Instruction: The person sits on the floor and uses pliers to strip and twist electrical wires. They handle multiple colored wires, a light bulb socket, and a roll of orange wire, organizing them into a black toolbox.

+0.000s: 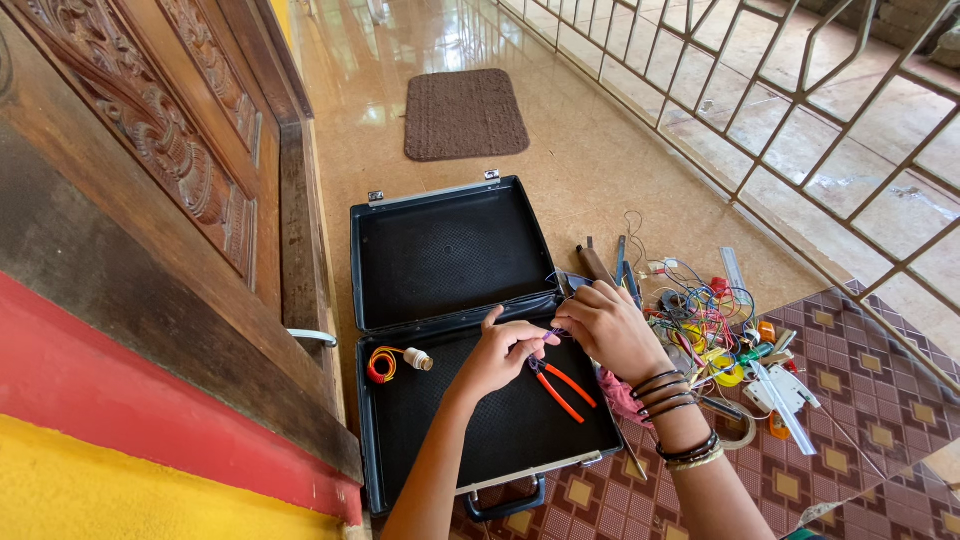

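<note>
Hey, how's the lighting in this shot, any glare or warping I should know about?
Head view: bright daylight; strong glare on the glossy floor beyond the doormat; wide-angle bending curves the carved door and railing; both hands, left hand and right hand, stay sharp over the open black case.

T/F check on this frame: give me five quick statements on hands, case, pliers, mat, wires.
1. The black case lies open. True.
2. The left hand grips the orange-handled pliers. False: the pliers lie in the case; both hands pinch a thin wire.
3. The right hand wears wrist bangles. True.
4. The brown mat lies under the case. False: it lies apart, further along the floor.
5. The tangle of coloured wires sits inside the case. False: beside it, on the floor.
</note>
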